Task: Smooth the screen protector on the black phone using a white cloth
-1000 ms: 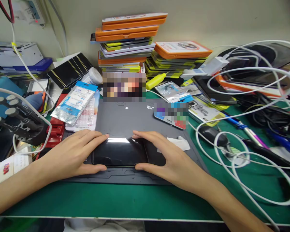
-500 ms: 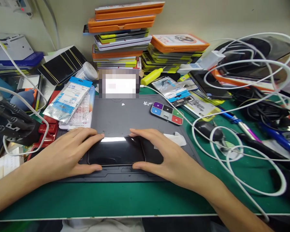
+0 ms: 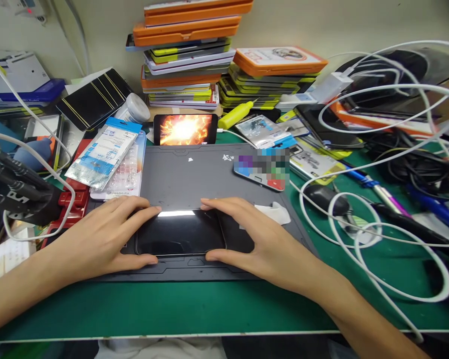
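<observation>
A black smartphone (image 3: 181, 234) lies flat and sideways on the dark grey work mat (image 3: 172, 172), a bright reflection along its far edge. At its left end, my left hand (image 3: 112, 237) closes on the long edges, fingertips at the far side and thumb at the near side. My right hand (image 3: 258, 239) grips the right end the same way. Under the right palm shows another flat black piece (image 3: 239, 242), mostly covered, so I cannot tell what it is. Right of that hand lies a crumpled white scrap (image 3: 275, 213).
A lit phone (image 3: 186, 129) stands propped behind the mat, with a white cable (image 3: 362, 239) looping along the right. Orange and yellow cases (image 3: 187, 65) are stacked at the back. Packets (image 3: 105, 152) and a black tool holder (image 3: 33, 207) are on the left.
The view has shifted slightly, and things on the right sit a little farther right in it. Both hands keep the same hold on the smartphone.
</observation>
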A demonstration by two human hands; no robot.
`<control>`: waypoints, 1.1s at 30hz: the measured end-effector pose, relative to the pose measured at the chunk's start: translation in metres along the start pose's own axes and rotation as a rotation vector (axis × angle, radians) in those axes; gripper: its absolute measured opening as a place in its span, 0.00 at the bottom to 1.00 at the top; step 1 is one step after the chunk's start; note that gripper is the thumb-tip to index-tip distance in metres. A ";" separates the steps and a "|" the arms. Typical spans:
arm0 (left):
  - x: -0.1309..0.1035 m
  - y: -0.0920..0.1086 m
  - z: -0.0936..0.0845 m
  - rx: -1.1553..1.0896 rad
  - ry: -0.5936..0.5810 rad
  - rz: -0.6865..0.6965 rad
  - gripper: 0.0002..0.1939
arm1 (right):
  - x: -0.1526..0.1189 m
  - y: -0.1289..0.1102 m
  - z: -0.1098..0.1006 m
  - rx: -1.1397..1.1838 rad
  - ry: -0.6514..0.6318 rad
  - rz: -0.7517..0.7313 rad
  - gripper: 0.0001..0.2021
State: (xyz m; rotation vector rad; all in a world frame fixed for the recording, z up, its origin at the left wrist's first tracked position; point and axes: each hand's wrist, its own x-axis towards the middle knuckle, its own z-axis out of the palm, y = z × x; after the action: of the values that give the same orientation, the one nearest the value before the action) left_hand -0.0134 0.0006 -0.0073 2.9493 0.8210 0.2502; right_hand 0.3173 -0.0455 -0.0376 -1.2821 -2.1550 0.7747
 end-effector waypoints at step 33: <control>0.000 -0.003 0.002 -0.010 -0.017 -0.017 0.35 | -0.004 0.005 -0.012 0.025 -0.037 0.095 0.36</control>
State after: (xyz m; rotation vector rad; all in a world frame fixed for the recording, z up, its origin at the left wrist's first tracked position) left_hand -0.0149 0.0028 -0.0097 2.9298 0.8397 0.2275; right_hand 0.3299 -0.0449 -0.0333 -1.3753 -2.1195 0.8678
